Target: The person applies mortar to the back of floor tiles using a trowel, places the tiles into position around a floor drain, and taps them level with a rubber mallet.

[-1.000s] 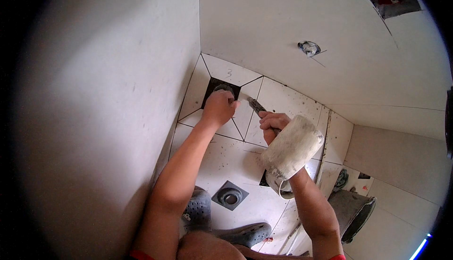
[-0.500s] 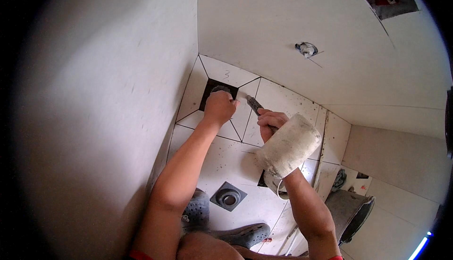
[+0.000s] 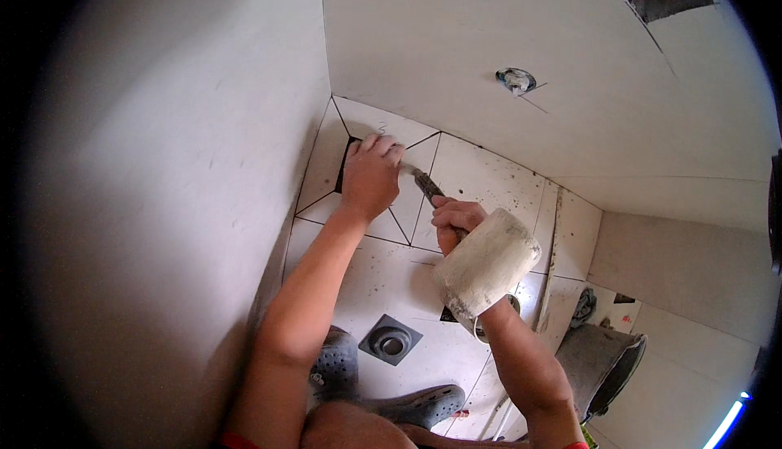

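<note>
- Right hand (image 3: 459,217) grips the mallet (image 3: 487,261) by its handle, above the tiled floor (image 3: 383,274).
- Left hand (image 3: 373,176) covers most of the square hole (image 3: 343,173); cannot tell its grip.
- Mallet looks head-heavy, sturdy, stiff-handled; best held close below the head.

At centre right, a mallet's thick pale head (image 3: 489,257) looks like matt rubber, scuffed and stained; its dark handle (image 3: 428,187) looks rough and grimy. The white floor tiles (image 3: 375,266) at centre are smooth with a soft sheen, dotted with grit. Below, a grey drain plate (image 3: 380,339) is dull, metal or plastic. The dark perforated shoes (image 3: 432,404) look like matt moulded plastic. At lower right, a bucket (image 3: 599,367) has a rough, crusted surface.
</note>
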`<act>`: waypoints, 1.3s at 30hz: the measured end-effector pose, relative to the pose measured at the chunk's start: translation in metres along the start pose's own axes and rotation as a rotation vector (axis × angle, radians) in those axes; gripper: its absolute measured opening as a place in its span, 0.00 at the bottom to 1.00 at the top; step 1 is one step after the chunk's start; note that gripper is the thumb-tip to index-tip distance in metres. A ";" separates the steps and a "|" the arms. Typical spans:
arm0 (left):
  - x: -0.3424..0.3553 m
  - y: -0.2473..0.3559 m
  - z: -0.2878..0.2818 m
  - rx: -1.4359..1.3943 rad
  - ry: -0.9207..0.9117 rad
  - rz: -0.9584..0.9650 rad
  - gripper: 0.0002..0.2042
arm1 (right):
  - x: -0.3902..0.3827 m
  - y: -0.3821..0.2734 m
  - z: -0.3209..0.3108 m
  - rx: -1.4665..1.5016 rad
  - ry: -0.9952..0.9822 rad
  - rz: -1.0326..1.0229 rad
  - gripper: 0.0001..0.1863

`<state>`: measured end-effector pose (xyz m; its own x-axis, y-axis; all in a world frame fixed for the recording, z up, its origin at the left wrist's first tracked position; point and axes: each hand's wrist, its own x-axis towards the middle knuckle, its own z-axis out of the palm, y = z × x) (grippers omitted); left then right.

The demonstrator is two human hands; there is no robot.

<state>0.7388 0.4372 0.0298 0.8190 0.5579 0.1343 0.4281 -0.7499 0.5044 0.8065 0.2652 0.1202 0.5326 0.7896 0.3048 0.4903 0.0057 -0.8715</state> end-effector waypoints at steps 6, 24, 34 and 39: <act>-0.003 -0.013 0.009 0.047 -0.048 0.298 0.26 | -0.014 -0.023 -0.005 -0.072 -0.103 0.014 0.13; -0.076 0.005 0.017 0.040 0.048 0.054 0.18 | -0.017 -0.031 0.008 -0.090 -0.026 0.024 0.07; -0.077 0.004 0.020 0.045 0.045 0.027 0.19 | -0.022 -0.023 0.016 -0.057 -0.045 0.065 0.07; -0.077 0.004 0.019 0.028 0.056 0.035 0.19 | -0.022 -0.026 0.012 -0.060 -0.051 0.075 0.08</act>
<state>0.6844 0.3840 0.0054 0.8112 0.5498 0.1993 0.4111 -0.7785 0.4743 0.7738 0.2554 0.1317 0.5339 0.8168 0.2185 0.4918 -0.0898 -0.8661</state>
